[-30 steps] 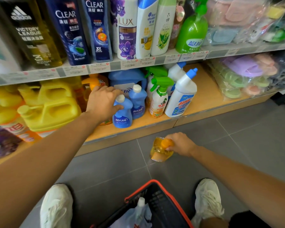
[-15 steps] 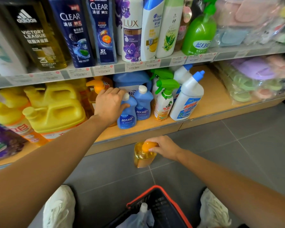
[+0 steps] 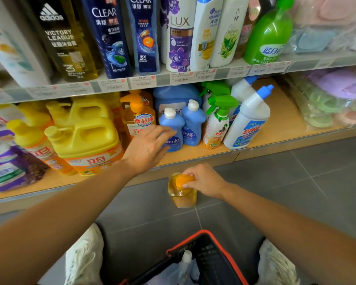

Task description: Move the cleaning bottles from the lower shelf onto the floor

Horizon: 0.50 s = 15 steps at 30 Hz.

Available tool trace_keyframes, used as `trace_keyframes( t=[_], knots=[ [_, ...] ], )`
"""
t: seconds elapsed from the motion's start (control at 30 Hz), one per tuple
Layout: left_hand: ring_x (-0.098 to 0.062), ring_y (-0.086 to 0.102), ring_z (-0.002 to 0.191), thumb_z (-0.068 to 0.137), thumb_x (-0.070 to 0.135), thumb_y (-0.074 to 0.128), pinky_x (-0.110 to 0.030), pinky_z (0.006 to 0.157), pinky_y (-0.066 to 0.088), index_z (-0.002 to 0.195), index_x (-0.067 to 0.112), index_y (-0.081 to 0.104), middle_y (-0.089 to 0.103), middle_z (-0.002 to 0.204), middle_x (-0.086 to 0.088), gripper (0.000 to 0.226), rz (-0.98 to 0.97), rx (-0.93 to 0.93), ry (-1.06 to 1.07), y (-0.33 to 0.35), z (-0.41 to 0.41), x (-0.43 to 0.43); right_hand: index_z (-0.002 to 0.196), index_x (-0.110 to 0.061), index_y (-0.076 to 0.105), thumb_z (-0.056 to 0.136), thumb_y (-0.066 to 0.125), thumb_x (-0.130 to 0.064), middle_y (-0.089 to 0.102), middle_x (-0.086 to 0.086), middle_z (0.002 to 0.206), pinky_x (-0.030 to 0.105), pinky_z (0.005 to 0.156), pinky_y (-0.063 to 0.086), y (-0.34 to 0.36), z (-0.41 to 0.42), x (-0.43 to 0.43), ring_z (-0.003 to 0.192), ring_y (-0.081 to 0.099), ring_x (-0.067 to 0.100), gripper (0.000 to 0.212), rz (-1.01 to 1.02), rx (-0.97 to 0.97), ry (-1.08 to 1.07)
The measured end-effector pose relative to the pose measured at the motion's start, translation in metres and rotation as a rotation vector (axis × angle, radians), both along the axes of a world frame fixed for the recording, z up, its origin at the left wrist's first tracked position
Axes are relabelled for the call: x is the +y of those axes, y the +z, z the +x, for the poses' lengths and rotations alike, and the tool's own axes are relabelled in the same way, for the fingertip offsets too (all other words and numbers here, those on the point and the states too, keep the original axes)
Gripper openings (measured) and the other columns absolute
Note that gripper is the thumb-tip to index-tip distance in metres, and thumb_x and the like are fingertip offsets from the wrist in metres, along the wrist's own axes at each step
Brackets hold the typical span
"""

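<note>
A: What is gripped?

B: The right hand (image 3: pixel 203 179) has its fingers curled round the orange pump (image 3: pixel 183 179) of one orange bottle (image 3: pixel 182 199). The left hand (image 3: pixel 147 148) holds nothing; its fingers are spread and nearly straight.

A: Where is that bottle?

B: Down on the floor (image 3: pixel 275 192), just in front of the lower shelf (image 3: pixel 280 122). It is upright, long axis vertical, pump upward. The hand hides which way the spout points.

A: And the left hand?

B: It is over the shelf's front edge, fingertips in front of the nearer of two small blue bottles (image 3: pixel 171 125). I cannot tell whether they touch it. The second blue bottle (image 3: pixel 193 124) stands touching the first, on its right. Both are upright with white caps.

A: What else is on that shelf?

B: One orange pump bottle (image 3: pixel 138 118) is just left of the blue pair, and one big blue jug (image 3: pixel 175 95) is behind them. To the right are two green sprayers (image 3: pixel 218 124) and two white bottles (image 3: pixel 249 122) whose blue caps slant up to the right. On the left are yellow jugs (image 3: pixel 86 136); two show plainly, and those behind are too crowded to count.

A: Nearer the person?

B: One black basket (image 3: pixel 193 241) with a red rim sits between two white shoes (image 3: pixel 84 254).
</note>
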<state>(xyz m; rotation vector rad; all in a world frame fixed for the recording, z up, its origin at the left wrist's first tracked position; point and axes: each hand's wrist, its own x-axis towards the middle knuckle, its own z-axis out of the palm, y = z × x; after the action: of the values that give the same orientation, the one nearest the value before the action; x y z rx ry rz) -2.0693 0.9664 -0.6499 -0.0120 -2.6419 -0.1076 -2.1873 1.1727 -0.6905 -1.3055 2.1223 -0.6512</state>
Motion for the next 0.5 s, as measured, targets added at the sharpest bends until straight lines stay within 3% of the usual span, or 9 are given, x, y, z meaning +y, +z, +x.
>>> trace_keyframes(
  t=[0.07, 0.13, 0.23, 0.3, 0.37, 0.43, 0.5],
  knots=[
    [-0.029, 0.066, 0.104, 0.091, 0.021, 0.073, -0.043, 0.081, 0.058, 0.126, 0.008, 0.067, 0.069, 0.118, -0.011, 0.038, 0.151, -0.125, -0.021, -0.012, 0.021, 0.005, 0.093, -0.019, 0.077, 0.081, 0.081, -0.027, 0.070, -0.011, 0.078, 0.031, 0.074, 0.053, 0.014, 0.003, -0.007, 0.075, 0.064, 0.005, 0.015, -0.023, 0.025, 0.008],
    [-0.025, 0.069, 0.103, 0.088, 0.029, 0.076, -0.036, 0.084, 0.058, 0.125, 0.012, 0.069, 0.071, 0.117, -0.007, 0.041, 0.294, -0.235, 0.009, -0.025, 0.040, 0.011, 0.090, -0.015, 0.077, 0.081, 0.081, -0.028, 0.071, -0.005, 0.075, 0.039, 0.072, 0.055, 0.034, 0.001, -0.013, 0.072, 0.065, 0.014, 0.017, -0.055, 0.046, -0.009],
    [-0.014, 0.066, 0.101, 0.081, 0.041, 0.081, -0.018, 0.083, 0.048, 0.132, 0.020, 0.063, 0.067, 0.121, 0.004, 0.059, 0.553, -0.355, 0.097, -0.045, 0.063, 0.024, 0.093, -0.011, 0.077, 0.080, 0.082, -0.028, 0.074, 0.007, 0.080, 0.047, 0.075, 0.056, 0.072, 0.000, -0.022, 0.077, 0.069, 0.022, 0.022, -0.114, 0.052, -0.026],
    [0.003, 0.061, 0.100, 0.072, 0.058, 0.081, -0.007, 0.080, 0.043, 0.136, 0.029, 0.055, 0.060, 0.120, 0.017, 0.075, 0.783, -0.403, 0.133, -0.050, 0.072, 0.034, 0.094, -0.012, 0.077, 0.080, 0.083, -0.025, 0.075, 0.007, 0.080, 0.046, 0.075, 0.058, 0.098, 0.003, -0.032, 0.076, 0.071, 0.020, 0.020, -0.149, 0.032, -0.029],
    [0.012, 0.059, 0.102, 0.060, 0.073, 0.079, -0.004, 0.080, 0.044, 0.131, 0.043, 0.048, 0.059, 0.116, 0.027, 0.083, 0.997, -0.351, 0.160, -0.048, 0.074, 0.041, 0.092, -0.011, 0.076, 0.081, 0.082, -0.023, 0.072, 0.007, 0.074, 0.044, 0.070, 0.056, 0.119, 0.009, -0.044, 0.068, 0.065, 0.014, 0.018, -0.183, 0.034, -0.017],
    [0.010, 0.059, 0.109, 0.055, 0.075, 0.081, -0.008, 0.083, 0.048, 0.128, 0.049, 0.044, 0.061, 0.118, 0.030, 0.086, 1.130, -0.247, 0.201, -0.044, 0.072, 0.046, 0.095, -0.013, 0.074, 0.080, 0.082, -0.023, 0.066, -0.006, 0.064, 0.037, 0.061, 0.050, 0.135, 0.016, -0.055, 0.058, 0.055, 0.003, 0.019, -0.221, 0.074, -0.023],
    [0.010, 0.056, 0.115, 0.052, 0.073, 0.086, -0.008, 0.086, 0.049, 0.129, 0.052, 0.041, 0.057, 0.124, 0.035, 0.092, 1.192, -0.112, 0.233, -0.034, 0.066, 0.049, 0.111, -0.019, 0.070, 0.080, 0.082, -0.023, 0.055, -0.015, 0.055, 0.028, 0.058, 0.041, 0.148, 0.022, -0.068, 0.053, 0.050, -0.001, 0.033, -0.271, 0.130, -0.045]
  ],
)
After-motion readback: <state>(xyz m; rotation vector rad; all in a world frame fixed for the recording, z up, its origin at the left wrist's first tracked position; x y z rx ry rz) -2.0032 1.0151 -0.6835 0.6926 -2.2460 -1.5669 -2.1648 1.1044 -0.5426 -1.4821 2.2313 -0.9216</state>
